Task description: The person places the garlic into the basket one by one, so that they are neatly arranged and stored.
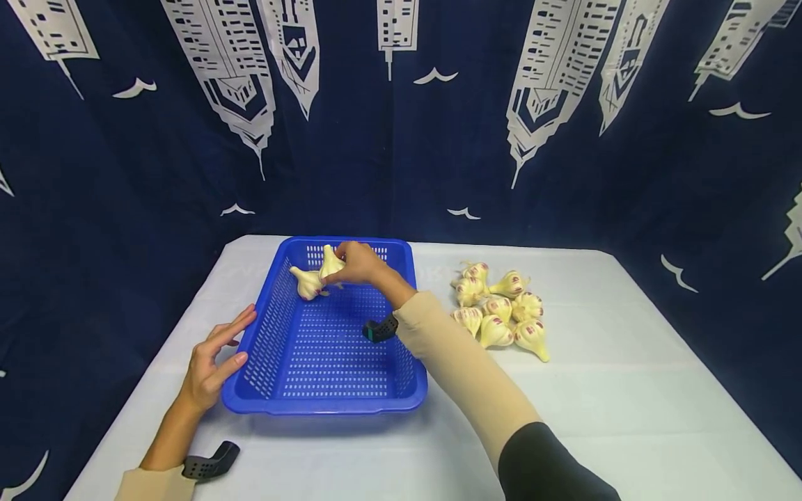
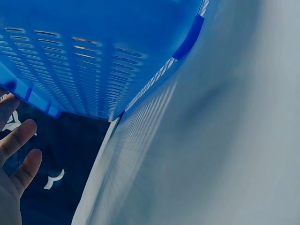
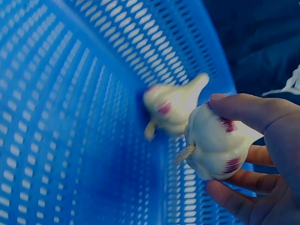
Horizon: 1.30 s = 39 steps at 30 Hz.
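Note:
My right hand [image 1: 362, 264] grips a garlic bulb [image 1: 330, 263] inside the far part of a blue plastic basket [image 1: 326, 406]. In the right wrist view the thumb and fingers curl round this held bulb [image 3: 218, 140], its root tuft facing the basket floor. Another garlic bulb [image 3: 171, 103] lies in the basket's far left corner, right beside it. At the basket's left rim rests my left hand [image 1: 209, 365], fingers extended along the outside. Part of that hand [image 2: 18, 150] shows next to the basket wall in the left wrist view.
Several garlic bulbs [image 1: 498, 313] lie in a cluster on the white tablecloth [image 1: 626, 390], right of the basket. A dark blue curtain with white building prints [image 1: 388, 153] hangs behind the table. Each wrist wears a black device [image 1: 211, 462].

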Each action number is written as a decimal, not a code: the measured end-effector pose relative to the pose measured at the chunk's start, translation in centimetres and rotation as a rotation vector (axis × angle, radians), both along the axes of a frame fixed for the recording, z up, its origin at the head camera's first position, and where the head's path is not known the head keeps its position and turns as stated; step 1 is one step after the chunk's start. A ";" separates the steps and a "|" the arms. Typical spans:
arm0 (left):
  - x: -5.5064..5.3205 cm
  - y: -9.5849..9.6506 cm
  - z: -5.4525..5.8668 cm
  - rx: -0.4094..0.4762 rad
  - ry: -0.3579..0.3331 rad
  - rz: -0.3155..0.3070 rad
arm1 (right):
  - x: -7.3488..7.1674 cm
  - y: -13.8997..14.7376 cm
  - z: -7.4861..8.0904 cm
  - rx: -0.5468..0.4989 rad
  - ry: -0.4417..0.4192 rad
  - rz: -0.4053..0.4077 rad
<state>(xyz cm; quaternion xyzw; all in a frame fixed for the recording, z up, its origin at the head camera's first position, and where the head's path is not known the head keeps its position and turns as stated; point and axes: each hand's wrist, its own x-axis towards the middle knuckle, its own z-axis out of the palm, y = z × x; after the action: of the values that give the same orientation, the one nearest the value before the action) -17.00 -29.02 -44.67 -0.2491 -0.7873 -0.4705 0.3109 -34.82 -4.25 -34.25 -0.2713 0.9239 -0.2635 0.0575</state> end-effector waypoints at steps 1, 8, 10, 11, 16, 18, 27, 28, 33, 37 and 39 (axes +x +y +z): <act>0.0 0.0 0.0 0.001 0.003 0.002 | -0.1 0.0 -0.3 0.026 -0.010 -0.016; -0.1 -0.1 -0.3 -0.014 0.039 -0.001 | -0.9 0.0 -1.5 0.085 -0.060 -0.064; -0.1 -0.2 -0.3 -0.020 0.036 0.000 | -1.0 -0.1 -1.7 0.080 -0.061 -0.058; -0.1 -0.2 -0.2 -0.023 0.031 0.003 | -1.1 -0.1 -1.8 0.085 -0.058 -0.052; 0.0 -0.5 -0.2 -0.036 -0.007 0.012 | -1.2 -0.5 -2.2 0.099 -0.104 -0.064; 0.1 -0.5 -0.2 -0.038 -0.011 0.017 | -1.2 -0.8 -2.4 0.079 -0.152 -0.083; -0.1 -0.5 -0.2 -0.044 -0.001 0.020 | -1.6 -1.4 -3.1 0.041 -0.181 -0.168; 0.0 -0.5 -0.2 -0.043 0.003 0.021 | -1.6 -1.4 -3.2 0.048 -0.170 -0.170; 0.0 -0.4 0.1 -0.034 0.010 0.017 | -1.7 -1.6 -3.5 0.070 -0.113 -0.171; 0.0 -0.4 0.0 -0.028 -0.014 0.020 | -1.7 -1.8 -3.7 0.102 -0.072 -0.167; -0.1 -0.4 -0.1 -0.023 -0.019 0.020 | -1.6 -2.0 -3.7 0.121 -0.053 -0.166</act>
<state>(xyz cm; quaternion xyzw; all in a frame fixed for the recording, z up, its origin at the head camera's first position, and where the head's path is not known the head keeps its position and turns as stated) -17.06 -29.40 -44.75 -0.2405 -0.7981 -0.4606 0.3050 -36.46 -6.20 -37.98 -0.1829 0.9556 -0.2181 0.0760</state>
